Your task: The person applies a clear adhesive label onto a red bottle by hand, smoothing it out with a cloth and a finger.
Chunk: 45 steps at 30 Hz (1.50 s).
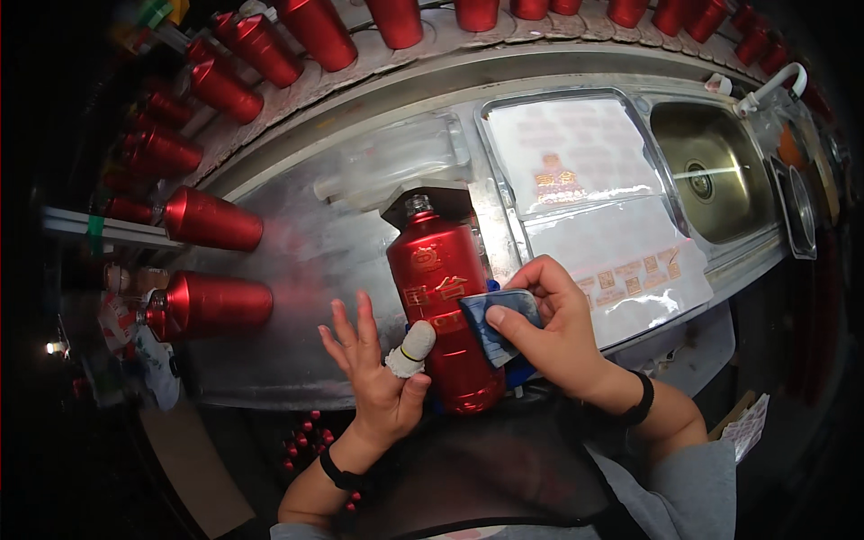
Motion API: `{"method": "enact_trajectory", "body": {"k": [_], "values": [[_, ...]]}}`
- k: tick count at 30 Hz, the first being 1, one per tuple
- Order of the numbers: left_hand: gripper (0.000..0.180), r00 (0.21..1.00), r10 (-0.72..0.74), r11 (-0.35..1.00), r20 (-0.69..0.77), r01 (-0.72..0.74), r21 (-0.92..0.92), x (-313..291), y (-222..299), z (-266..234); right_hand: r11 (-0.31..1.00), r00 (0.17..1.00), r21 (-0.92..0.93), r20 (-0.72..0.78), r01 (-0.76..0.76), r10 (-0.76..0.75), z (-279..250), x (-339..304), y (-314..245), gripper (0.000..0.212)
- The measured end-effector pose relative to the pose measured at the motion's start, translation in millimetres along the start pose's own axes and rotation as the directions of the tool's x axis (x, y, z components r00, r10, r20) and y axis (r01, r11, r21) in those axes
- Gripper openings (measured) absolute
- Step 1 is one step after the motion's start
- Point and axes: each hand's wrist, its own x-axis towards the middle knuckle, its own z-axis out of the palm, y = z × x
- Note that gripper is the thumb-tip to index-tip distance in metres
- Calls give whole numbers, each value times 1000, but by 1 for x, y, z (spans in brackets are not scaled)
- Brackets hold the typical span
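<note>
A metal bench (292,360) stretches across the room, with red bottles (315,36) along its far side and a sink (715,198) at right. At its near edge, one embossed bottle (443,306) points its neck away from the person. The left hand (378,382) spreads its fingers apart beside it; the right hand's (558,333) fingers clamp a blue pad (486,340) against its right side.

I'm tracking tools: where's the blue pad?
In the head view, the blue pad is right of centre, held in the right hand at the right edge of the nearest red bottle.
</note>
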Motion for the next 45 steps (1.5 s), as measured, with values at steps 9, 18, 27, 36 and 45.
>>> {"method": "enact_trajectory", "body": {"k": [9, 18, 27, 36, 45], "values": [[51, 997, -83, 995, -2, 83, -48, 6, -16, -5, 996, 994, 6, -69, -86, 86, -19, -2, 8, 23], [41, 981, 192, 965, 34, -195, 177, 63, 19, -29, 1000, 992, -3, -124, -16, 15, -3, -8, 6, 21], [34, 940, 304, 923, 158, -331, 195, 70, 24, -28, 999, 996, 27, -90, -24, 26, -8, -8, 4, 21], [50, 973, 226, 969, 47, -229, 93, 48, -7, -22, 993, 994, -84, -69, 80, -86, -9, 6, -12, 20], [49, 977, 214, 977, 16, -214, 21, 84, -17, -20, 977, 993, -173, 12, 121, -121, 1, 10, -13, 23]]}}
